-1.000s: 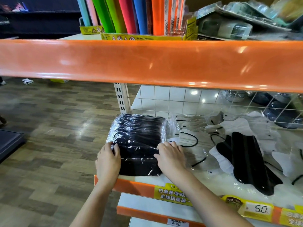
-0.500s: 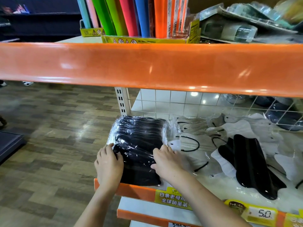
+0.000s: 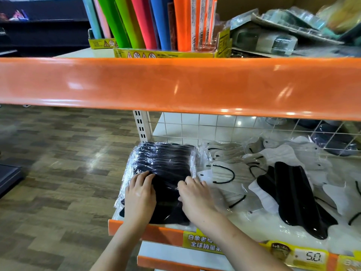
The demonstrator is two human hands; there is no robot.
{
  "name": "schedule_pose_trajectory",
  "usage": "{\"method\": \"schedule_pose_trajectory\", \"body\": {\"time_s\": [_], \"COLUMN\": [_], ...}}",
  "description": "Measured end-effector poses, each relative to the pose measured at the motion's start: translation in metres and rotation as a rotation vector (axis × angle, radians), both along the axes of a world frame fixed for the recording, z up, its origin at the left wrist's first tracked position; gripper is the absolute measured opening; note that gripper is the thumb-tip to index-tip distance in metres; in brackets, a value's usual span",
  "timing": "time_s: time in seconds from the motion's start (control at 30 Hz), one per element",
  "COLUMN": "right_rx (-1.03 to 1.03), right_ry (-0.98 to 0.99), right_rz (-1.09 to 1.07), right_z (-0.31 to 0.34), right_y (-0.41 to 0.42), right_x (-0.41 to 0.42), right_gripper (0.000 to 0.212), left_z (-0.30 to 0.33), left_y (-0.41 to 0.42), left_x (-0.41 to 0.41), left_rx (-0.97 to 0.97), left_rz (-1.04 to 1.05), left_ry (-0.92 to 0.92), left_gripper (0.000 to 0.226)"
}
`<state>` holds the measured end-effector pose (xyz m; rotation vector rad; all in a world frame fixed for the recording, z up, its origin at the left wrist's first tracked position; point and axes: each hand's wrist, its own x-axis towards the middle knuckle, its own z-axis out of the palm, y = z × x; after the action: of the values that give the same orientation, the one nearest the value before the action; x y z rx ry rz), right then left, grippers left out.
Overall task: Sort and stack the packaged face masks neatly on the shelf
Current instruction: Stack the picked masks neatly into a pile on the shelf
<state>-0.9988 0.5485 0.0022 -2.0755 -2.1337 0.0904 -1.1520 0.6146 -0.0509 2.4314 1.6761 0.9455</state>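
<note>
Two bare forearms come into the picture from the bottom edge, each ending in a bare hand. The left hand (image 3: 139, 198) has no glove, ring or watch on it, and its wrist and forearm carry no sleeve as far as the frame shows. The right hand (image 3: 197, 198) is the same: uncovered, with short plain fingernails and no jewellery, and its forearm is unsleeved down to the lower edge.
</note>
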Motion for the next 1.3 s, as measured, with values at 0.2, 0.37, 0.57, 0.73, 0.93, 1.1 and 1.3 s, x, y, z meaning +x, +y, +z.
{"method": "schedule_pose_trajectory", "body": {"time_s": [0.2,0.37,0.57,0.73,0.93,1.1,1.3], "right_rx": [0.094,0.144,0.188,0.033,-0.006,0.02,0.01], "right_ry": [0.008,0.02,0.053,0.016,0.024,-0.018,0.01], "right_rz": [0.022,-0.129,-0.159,0.018,-0.022,-0.076,-0.157], "right_z": [0.001,-0.005,-0.012,-0.016,-0.019,-0.024,-0.024], "right_y": [0.015,0.021,0.006,-0.014,-0.027,-0.022,-0.013], "right_x": [-0.002,-0.009,-0.009,-0.007,-0.015,-0.016,-0.025], "right_gripper": [0.021,0.046,0.067,0.058,0.037,0.062,0.073], "left_z": [-0.002,-0.001,-0.002,-0.005,-0.008,-0.008,-0.009], "left_y": [-0.001,-0.004,-0.004,0.0,0.001,0.001,0.001], "left_x": [0.0,0.003,0.002,0.002,0.001,0.002,0.0], "left_rx": [0.013,-0.024,-0.038,-0.204,-0.163,-0.099,-0.067], "left_rz": [0.017,0.01,0.153,0.416,0.32,0.257,0.209], "left_ry": [-0.045,0.045,0.016,-0.196,-0.137,-0.1,-0.101], "left_gripper": [0.044,0.046,0.048,0.038,0.038,0.037,0.039]}}
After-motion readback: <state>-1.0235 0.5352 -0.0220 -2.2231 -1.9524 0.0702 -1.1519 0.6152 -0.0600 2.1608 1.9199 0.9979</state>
